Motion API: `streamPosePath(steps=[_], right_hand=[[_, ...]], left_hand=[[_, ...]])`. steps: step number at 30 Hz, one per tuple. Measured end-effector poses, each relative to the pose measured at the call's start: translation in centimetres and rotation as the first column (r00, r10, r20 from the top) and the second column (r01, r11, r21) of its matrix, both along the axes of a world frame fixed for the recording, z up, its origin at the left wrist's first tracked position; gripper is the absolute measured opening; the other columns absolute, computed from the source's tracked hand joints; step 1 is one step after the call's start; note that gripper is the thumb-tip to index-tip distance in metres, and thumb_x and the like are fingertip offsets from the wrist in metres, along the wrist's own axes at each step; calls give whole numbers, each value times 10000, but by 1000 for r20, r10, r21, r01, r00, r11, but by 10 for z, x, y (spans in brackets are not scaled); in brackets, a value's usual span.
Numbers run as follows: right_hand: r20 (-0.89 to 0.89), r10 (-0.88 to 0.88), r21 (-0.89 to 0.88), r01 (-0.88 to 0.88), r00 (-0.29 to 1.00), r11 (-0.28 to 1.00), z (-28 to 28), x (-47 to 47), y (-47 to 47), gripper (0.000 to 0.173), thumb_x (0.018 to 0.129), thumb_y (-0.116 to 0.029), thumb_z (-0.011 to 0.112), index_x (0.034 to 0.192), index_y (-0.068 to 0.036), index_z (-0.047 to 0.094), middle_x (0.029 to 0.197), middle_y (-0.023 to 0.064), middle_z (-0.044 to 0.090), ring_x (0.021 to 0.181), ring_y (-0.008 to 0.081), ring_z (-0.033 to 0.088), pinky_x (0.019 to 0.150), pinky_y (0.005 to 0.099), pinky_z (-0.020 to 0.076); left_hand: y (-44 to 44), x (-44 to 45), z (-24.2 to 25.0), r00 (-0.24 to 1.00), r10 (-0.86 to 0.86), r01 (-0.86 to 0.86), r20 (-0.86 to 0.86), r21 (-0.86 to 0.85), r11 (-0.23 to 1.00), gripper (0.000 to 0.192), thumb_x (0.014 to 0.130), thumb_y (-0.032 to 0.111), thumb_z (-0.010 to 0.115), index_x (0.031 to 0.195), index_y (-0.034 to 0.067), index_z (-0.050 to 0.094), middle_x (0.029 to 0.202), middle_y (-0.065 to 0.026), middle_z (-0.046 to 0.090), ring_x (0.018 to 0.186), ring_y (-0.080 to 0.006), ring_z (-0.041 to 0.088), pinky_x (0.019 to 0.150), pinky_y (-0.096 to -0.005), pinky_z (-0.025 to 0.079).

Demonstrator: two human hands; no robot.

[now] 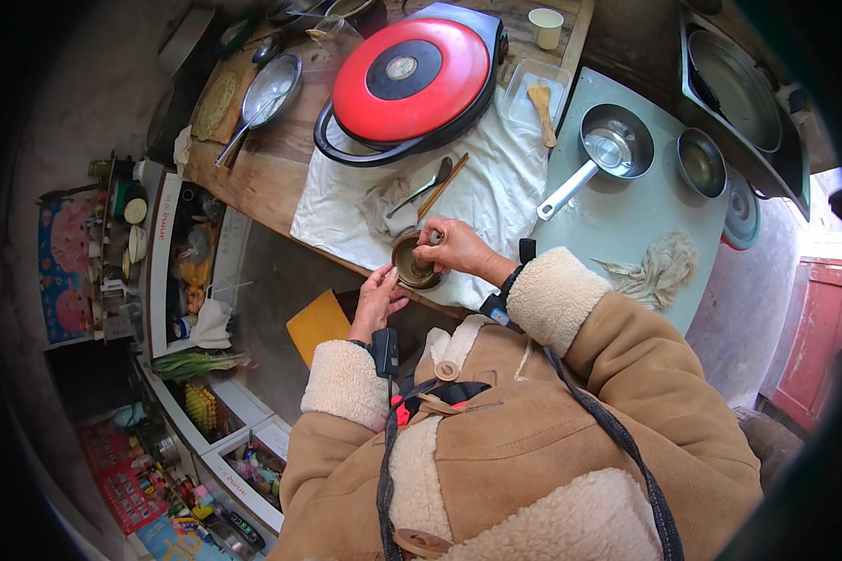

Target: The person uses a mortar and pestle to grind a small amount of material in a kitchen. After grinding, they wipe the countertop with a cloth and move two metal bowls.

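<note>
My right hand (458, 245) grips the upper end of a pestle (435, 238). The pestle's lower part reaches down into a small brown mortar (398, 261) at the table's near edge. With thumb and fingertips, my left hand (377, 300) steadies the mortar's left rim. What lies at the bottom of the mortar is too shaded to tell. Just beyond it on a white cloth (495, 182) are a dark-headed spoon (428, 184), a pair of wooden chopsticks (443, 185) and a crumpled rag (386, 209).
A red-lidded electric griddle (449, 63) stands behind the cloth. To the right are a plastic tray (516, 105) with a wooden spatula (542, 105), a saucepan (638, 130) and a metal bowl (702, 165). At left sit a steel bowl (256, 91) and a flatbread (215, 105).
</note>
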State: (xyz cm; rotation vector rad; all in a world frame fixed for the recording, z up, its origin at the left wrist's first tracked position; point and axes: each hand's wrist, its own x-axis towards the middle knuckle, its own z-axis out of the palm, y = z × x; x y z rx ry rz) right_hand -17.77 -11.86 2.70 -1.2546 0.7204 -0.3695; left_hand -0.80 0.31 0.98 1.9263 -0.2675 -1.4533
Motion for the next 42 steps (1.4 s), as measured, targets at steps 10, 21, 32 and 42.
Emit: streamPosePath(steps=[10, 21, 32, 42], right_hand=[[-196, 66, -575, -169, 978, 800, 33, 18, 2, 244, 654, -249, 635, 729, -29, 561, 648, 185, 576, 648, 342, 576, 567, 399, 441], [-389, 14, -603, -266, 921, 752, 44, 33, 25, 231, 684, -228, 653, 759, -35, 551, 652, 166, 570, 598, 305, 560, 540, 360, 424], [-504, -64, -578, -281, 862, 766, 59, 44, 41, 194, 719, -129, 669, 839, -23, 558, 663, 43, 568, 609, 104, 526, 571, 260, 441], [-450, -144, -564, -156, 881, 811, 59, 40, 63, 175, 722, -110, 659, 830, -30, 546, 746, 56, 603, 634, 116, 548, 584, 255, 447]], left_hand=[[-4, 15, -5, 992, -126, 125, -11, -62, 990, 397, 817, 232, 588, 1165, 96, 454, 872, -1, 509, 705, -93, 524, 607, -244, 486], [-13, 31, -14, 949, -313, 303, 38, -382, 873, 478, 760, 99, 594, 1211, 130, 440, 934, -35, 521, 727, -69, 478, 584, -202, 424], [-23, 37, -33, 911, -391, 273, -130, -523, 808, 460, 768, 67, 566, 1209, 122, 447, 859, -13, 578, 684, -49, 488, 553, -185, 395], [-29, 32, -63, 935, -353, 252, -46, -615, 748, 422, 716, 66, 613, 1126, 44, 514, 1001, -77, 562, 851, -142, 537, 748, -255, 446]])
